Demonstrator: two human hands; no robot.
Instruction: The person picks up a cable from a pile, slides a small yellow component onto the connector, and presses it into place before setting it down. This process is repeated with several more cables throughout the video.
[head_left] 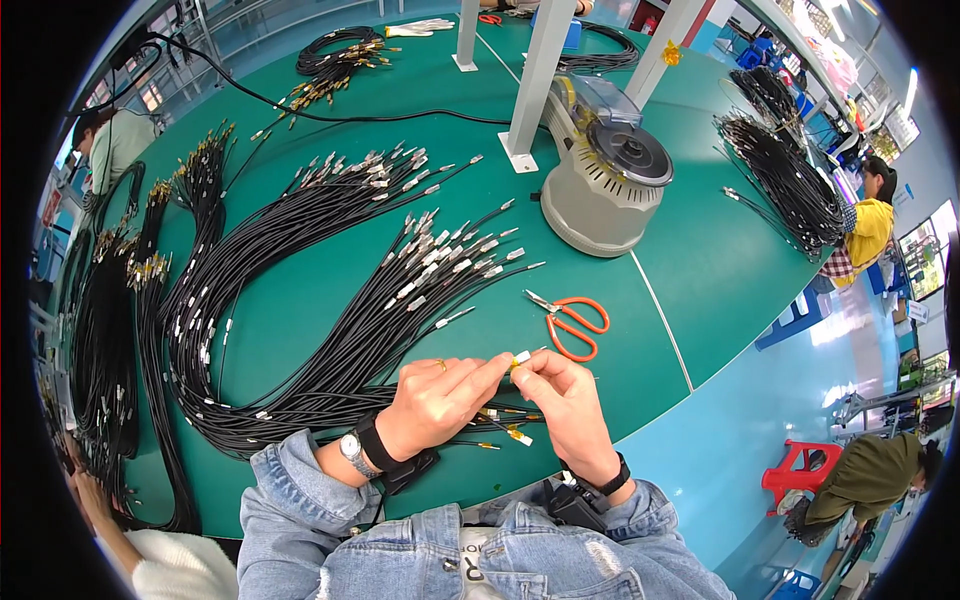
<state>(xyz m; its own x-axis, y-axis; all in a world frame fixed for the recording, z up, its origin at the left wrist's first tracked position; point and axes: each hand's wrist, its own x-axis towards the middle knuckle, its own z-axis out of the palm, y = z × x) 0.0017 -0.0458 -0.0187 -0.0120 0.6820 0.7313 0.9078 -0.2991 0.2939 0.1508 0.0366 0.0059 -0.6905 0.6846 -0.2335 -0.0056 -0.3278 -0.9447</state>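
My left hand [435, 402] and my right hand [568, 412] meet close to the table's near edge. Between their pinched fingertips is a cable end [520, 359] with a small white and yellow tag; most of it is covered by the fingers. Below the hands, more cable ends [517, 434] with yellow and white wraps stick out. A thick bundle of black cables [330, 375] curves from the left toward my left hand, its white-tagged ends fanned out beyond it. Just past my right hand lie orange-handled scissors [575, 328].
A grey round tape dispenser [606, 170] stands beyond the scissors, near a metal post [535, 85]. More cable bundles lie at the left [100, 350], far left [345, 55] and right [785, 180] of the green table [640, 350]. Other people sit around; a red stool [800, 470] is on the floor.
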